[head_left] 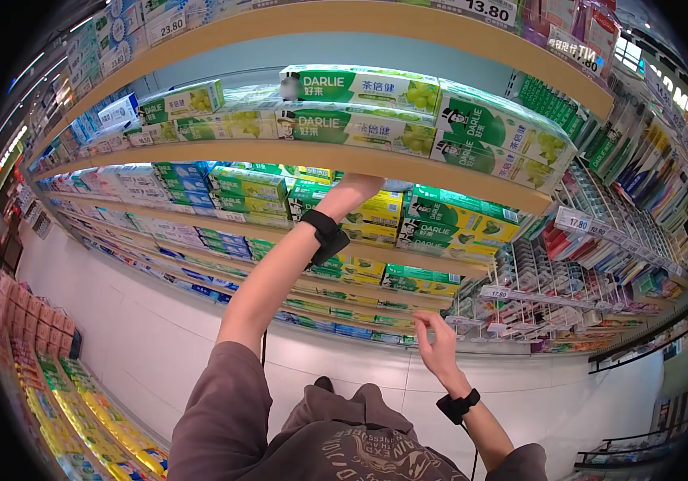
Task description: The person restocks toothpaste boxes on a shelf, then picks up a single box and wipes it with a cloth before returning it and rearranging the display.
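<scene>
My left hand (357,191) reaches in under the wooden shelf edge, above yellow-and-green toothpaste boxes (380,210). Its fingers are hidden behind the shelf board, so whether they hold a box does not show. Lower down, my right hand (437,343) hangs in front of the lower shelves, fingers loosely bent and apart, with nothing in them. On the shelf above my left hand lie stacked green-and-white DARLIE toothpaste boxes (360,86). More DARLIE boxes (460,216) are stacked to the right of my left hand. Both wrists wear black straps with devices.
A wooden shelf board (304,152) runs across just above my left hand. Wire racks of hanging packets (600,240) stand at the right. Yellow and green packages (79,401) fill a display at lower left. Pale tiled floor (151,309) lies between the displays.
</scene>
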`<control>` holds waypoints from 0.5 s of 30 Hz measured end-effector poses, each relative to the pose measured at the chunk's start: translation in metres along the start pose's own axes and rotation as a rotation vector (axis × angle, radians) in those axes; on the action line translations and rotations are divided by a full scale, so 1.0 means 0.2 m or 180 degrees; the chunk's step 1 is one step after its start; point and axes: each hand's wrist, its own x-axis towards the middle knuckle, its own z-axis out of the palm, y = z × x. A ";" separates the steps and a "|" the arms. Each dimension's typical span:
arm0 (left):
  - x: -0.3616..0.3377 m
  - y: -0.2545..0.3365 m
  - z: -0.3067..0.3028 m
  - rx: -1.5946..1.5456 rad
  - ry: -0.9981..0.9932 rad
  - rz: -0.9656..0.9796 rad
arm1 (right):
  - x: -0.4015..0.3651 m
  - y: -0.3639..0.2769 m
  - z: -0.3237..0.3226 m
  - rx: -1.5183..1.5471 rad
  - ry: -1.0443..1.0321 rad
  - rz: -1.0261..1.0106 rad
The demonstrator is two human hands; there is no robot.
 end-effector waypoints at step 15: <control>-0.46 0.33 -0.36 -0.0839 0.0475 0.0138 | 0.48 -0.32 0.10 0.0227 0.0501 -0.0810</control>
